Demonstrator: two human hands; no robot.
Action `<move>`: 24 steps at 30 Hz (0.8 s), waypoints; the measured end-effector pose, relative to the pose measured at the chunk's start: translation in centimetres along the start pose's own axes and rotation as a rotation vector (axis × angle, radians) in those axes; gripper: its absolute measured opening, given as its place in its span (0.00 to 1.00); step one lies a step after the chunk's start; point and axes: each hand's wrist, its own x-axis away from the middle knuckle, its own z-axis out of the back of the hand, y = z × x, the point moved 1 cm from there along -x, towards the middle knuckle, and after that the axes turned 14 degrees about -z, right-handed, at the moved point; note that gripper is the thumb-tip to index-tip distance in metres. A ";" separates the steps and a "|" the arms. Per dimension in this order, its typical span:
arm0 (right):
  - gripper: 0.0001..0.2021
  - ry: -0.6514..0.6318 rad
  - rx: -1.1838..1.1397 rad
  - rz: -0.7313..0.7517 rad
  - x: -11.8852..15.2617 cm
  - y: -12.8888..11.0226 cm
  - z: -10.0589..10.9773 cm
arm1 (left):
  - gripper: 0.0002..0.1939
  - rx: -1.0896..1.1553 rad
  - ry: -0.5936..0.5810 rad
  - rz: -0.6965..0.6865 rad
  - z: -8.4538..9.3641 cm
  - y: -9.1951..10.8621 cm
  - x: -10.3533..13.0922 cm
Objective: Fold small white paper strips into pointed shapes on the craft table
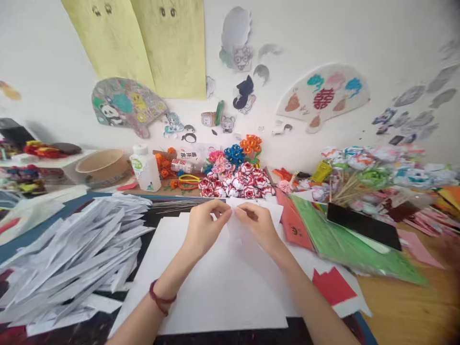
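My left hand, with a dark red band on its wrist, pinches the left side of a small white paper. Opposite it, my right hand pinches the same paper near its top, the fingertips of both hands close together. The paper hangs between them over large white sheets lying on the dark work surface. Its lower edge is hard to tell from the white sheets below. Just beyond my hands sits a cluster of red and white paper flowers.
Folded white strips are heaped at the left. Thin wires lie behind the sheets. To the right are a green packet, a black phone-like slab and red paper. A white bottle stands at the back left.
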 end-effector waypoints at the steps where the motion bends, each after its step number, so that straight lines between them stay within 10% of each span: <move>1: 0.10 0.005 -0.011 -0.003 0.0 0.0 0.1 | 0.06 0.040 0.001 0.021 0.0 -0.2 -0.1; 10: 0.08 -0.009 -0.098 0.007 0.3 -1.2 0.6 | 0.12 0.596 -0.088 0.211 0.2 -0.5 -0.3; 24: 0.09 -0.053 -0.087 -0.005 0.7 -1.5 0.7 | 0.11 0.582 -0.065 0.213 0.3 -0.6 -0.3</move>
